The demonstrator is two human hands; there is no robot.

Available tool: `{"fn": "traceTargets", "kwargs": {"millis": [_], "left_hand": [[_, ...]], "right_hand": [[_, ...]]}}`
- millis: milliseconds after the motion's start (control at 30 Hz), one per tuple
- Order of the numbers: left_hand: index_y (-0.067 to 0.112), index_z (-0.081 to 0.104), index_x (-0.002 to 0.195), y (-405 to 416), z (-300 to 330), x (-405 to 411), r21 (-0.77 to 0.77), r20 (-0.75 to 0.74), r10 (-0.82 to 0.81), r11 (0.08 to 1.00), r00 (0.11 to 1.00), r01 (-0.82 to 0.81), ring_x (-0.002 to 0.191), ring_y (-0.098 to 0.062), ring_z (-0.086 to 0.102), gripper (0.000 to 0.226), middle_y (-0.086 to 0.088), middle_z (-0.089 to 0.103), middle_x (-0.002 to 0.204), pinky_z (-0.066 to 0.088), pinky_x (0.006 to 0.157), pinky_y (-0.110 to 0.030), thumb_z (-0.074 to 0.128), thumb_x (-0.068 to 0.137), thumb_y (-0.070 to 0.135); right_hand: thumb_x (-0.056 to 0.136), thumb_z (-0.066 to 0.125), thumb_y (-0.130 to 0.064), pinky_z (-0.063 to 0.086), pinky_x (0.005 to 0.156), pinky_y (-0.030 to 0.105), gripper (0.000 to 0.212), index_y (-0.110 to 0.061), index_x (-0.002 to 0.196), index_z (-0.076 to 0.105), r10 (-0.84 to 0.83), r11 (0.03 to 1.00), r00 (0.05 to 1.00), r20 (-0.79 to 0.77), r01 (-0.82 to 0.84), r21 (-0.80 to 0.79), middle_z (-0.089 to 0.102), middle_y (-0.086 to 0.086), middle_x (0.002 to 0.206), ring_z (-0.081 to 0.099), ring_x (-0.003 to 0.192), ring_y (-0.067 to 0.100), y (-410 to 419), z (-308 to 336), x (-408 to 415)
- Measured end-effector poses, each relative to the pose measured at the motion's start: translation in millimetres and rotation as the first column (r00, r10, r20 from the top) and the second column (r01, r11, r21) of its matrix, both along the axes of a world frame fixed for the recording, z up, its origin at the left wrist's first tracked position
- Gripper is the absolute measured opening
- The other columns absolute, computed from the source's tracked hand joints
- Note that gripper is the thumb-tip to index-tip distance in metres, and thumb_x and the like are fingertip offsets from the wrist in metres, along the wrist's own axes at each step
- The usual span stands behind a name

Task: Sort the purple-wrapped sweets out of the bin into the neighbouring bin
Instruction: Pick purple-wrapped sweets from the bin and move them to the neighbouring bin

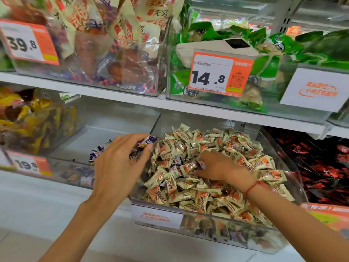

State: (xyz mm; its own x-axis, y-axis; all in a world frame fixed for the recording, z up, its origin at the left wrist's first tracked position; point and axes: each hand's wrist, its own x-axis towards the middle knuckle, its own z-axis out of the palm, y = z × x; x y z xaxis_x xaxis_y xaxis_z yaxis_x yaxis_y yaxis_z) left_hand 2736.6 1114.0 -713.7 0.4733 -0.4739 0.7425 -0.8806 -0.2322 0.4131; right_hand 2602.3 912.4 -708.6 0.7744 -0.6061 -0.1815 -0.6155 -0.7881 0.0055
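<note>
Risks first. Left hand (pixel 120 157), fingers curled round a cluster of purple-wrapped sweets (pixel 149 140), poised over the wall between the full bin (pixel 283 241) and the neighbouring bin (pixel 62 148); loose wrappers protruding past the fingertips likely to slip and fall back among the cream-wrapped sweets (pixel 207 148) if the grip relaxes before clearing that wall. Right hand (pixel 215 165), palm down in the heap, fingers bent into the pile with a purple wrapper (pixel 201 164) at the fingertips; whether actually pinched or merely touched, hard to tell, fingertips partly buried. Danger there of lifting a cream piece along with the purple one, wrappers lying tightly interleaved, or of spilling sweets over the front edge, heap standing above the rim near the wrist.

Position of the task's things. Held cluster above and just beside the shared wall, nearer the full bin's left corner. Several purple pieces (pixel 98 150) already in the neighbouring bin, just left of the left hand. Further purple wrappers (pixel 174 168) visible in the heap between the two hands, close to the right fingertips, half covered by cream ones.
</note>
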Motion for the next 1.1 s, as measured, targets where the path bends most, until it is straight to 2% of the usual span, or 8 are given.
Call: {"fn": "traceTargets", "kwargs": {"millis": [167, 300, 433, 567, 667, 800, 933, 1100], "left_hand": [[0.023, 0.070, 0.102, 14, -3, 7, -0.016, -0.103, 0.084, 0.996, 0.991, -0.086, 0.079, -0.017, 0.064, 0.018, 0.007, 0.068, 0.087, 0.037, 0.059, -0.022, 0.069, 0.085, 0.030], [0.026, 0.068, 0.106, 23, 3, 14, 0.008, -0.134, 0.121, 0.993, 0.984, -0.121, 0.083, -0.015, 0.061, 0.022, 0.008, 0.069, 0.093, 0.038, 0.063, -0.024, 0.066, 0.086, 0.034], [0.030, 0.064, 0.113, 27, 2, 27, 0.067, -0.157, 0.147, 0.988, 0.977, -0.138, 0.099, -0.016, 0.056, 0.022, 0.009, 0.065, 0.104, 0.039, 0.071, -0.029, 0.058, 0.092, 0.032], [0.028, 0.062, 0.116, 25, -4, 45, 0.122, -0.181, 0.199, 0.976, 0.963, -0.179, 0.105, -0.022, 0.051, 0.023, 0.002, 0.061, 0.108, 0.039, 0.069, -0.033, 0.053, 0.095, 0.025], [0.022, 0.061, 0.119, 20, -14, 55, 0.151, -0.187, 0.194, 0.974, 0.963, -0.167, 0.105, -0.026, 0.050, 0.026, -0.004, 0.059, 0.110, 0.043, 0.076, -0.039, 0.051, 0.096, 0.019], [0.018, 0.060, 0.124, 15, -32, 62, 0.242, -0.158, 0.188, 0.959, 0.970, -0.146, 0.103, -0.027, 0.048, 0.029, -0.006, 0.057, 0.112, 0.048, 0.074, -0.043, 0.048, 0.097, 0.015], [0.018, 0.061, 0.125, 15, -37, 63, 0.360, -0.199, 0.175, 0.928, 0.964, -0.094, 0.102, -0.032, 0.058, 0.032, -0.007, 0.063, 0.120, 0.048, 0.076, -0.041, 0.045, 0.098, 0.013], [0.018, 0.062, 0.123, 15, -24, 55, 0.328, -0.171, 0.149, 0.941, 0.974, -0.087, 0.110, -0.026, 0.056, 0.031, 0.000, 0.060, 0.126, 0.047, 0.086, -0.039, 0.052, 0.094, 0.013]], "right_hand": [[0.098, 0.050, -0.034, 0.047, 0.092, 0.037, 0.036, -0.016, 0.128, 0.047, 0.122, 0.992, 0.990, -0.063, -0.120, 0.039, 0.058, 0.007, 0.122, 0.057, 0.112, 0.026, 2, -4, -5], [0.100, 0.048, -0.026, 0.048, 0.064, 0.026, 0.017, -0.027, 0.115, 0.055, 0.211, 0.954, 0.949, 0.235, -0.253, 0.164, 0.069, 0.002, 0.094, 0.060, 0.070, 0.008, 2, -8, -29], [0.101, 0.042, -0.025, 0.034, 0.042, 0.027, 0.022, -0.024, 0.117, 0.056, 0.100, 0.919, 0.808, 0.580, -0.299, 0.257, 0.058, 0.019, 0.071, 0.042, 0.045, 0.015, 18, 14, -24], [0.101, 0.043, -0.025, 0.048, 0.063, 0.051, 0.020, -0.027, 0.114, 0.058, 0.166, 0.850, 0.638, 0.752, -0.479, 0.219, 0.064, 0.009, 0.087, 0.058, 0.073, 0.038, 63, 34, 20], [0.102, 0.044, -0.023, 0.051, 0.061, 0.033, 0.022, -0.018, 0.117, 0.059, 0.286, 0.824, 0.587, 0.758, -0.555, 0.119, 0.066, 0.001, 0.093, 0.060, 0.066, 0.007, 83, 34, 69], [0.101, 0.044, -0.018, 0.043, 0.092, 0.041, 0.026, -0.017, 0.123, 0.058, 0.471, 0.860, 0.700, 0.538, -0.499, -0.104, 0.063, 0.006, 0.118, 0.056, 0.107, 0.022, 79, 27, 126], [0.101, 0.044, -0.027, 0.027, 0.108, 0.037, 0.034, -0.026, 0.134, 0.053, 0.465, 0.880, 0.877, 0.122, -0.473, 0.045, 0.054, 0.000, 0.137, 0.046, 0.128, 0.023, 63, 39, 134], [0.098, 0.053, -0.020, 0.045, 0.095, 0.028, 0.026, -0.025, 0.121, 0.064, 0.373, 0.881, 0.773, 0.513, -0.468, 0.064, 0.064, -0.007, 0.122, 0.058, 0.110, 0.009, 42, 48, 82]]}}
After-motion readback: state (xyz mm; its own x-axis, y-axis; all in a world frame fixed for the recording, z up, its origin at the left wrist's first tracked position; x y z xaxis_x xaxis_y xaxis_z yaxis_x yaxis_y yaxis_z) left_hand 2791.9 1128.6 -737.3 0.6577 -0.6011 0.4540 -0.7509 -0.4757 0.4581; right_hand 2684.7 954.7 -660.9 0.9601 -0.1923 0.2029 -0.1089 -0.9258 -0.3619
